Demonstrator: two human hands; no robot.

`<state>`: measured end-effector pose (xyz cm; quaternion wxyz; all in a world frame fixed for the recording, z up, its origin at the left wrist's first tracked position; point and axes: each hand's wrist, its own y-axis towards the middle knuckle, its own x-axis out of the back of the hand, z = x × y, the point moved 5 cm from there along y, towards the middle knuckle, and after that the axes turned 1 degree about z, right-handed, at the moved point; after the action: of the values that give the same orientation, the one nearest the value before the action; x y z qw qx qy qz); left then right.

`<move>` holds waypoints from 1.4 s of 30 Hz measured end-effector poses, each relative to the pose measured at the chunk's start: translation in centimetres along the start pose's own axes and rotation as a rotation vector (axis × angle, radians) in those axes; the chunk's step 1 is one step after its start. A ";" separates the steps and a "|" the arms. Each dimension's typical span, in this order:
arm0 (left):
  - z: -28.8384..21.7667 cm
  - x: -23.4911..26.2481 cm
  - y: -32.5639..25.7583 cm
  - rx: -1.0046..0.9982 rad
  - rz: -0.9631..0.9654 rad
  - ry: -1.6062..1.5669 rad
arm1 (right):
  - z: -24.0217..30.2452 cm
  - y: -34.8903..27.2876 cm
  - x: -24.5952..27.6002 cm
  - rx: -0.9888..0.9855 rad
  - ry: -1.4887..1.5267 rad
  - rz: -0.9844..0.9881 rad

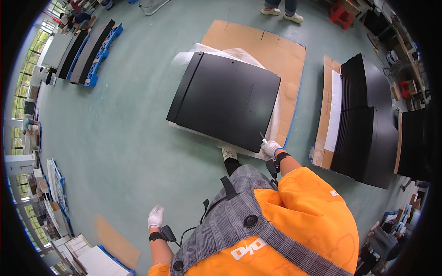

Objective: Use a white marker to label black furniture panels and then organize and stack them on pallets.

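A large black flat panel (225, 99), with a raised strip along its left side and small holes, lies in front of me on white wrapping sheet (239, 54) and cardboard (288, 55). At its near right corner, my right hand (270, 148) in a white knit glove is closed round a small tool (262, 137) with a pale grip and a thin pointed shaft. The tool's exact kind is too small to make out. My left hand (156, 216), also gloved, hangs low at my left, away from the panel, its fingers curled with nothing visible in them.
Stacked black panels (363, 124) stand to the right beside cardboard. Further long dark panels lie on a blue pallet (102, 55) at the far left. A person's shoes (283, 14) and a red stool (341, 16) are beyond the cardboard. White boards (99, 262) lie at the lower left.
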<state>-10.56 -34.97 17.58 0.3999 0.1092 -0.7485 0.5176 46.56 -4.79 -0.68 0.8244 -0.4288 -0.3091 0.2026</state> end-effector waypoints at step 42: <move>-50.5 -0.4 43.3 -0.380 0.124 0.483 | 10.7 10.3 -2.9 -0.566 0.226 -0.537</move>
<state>-10.78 27.52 -5.22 0.5470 -0.1396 -0.7203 0.4030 36.43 5.34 -5.48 0.7262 -0.5622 -0.3612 -0.1615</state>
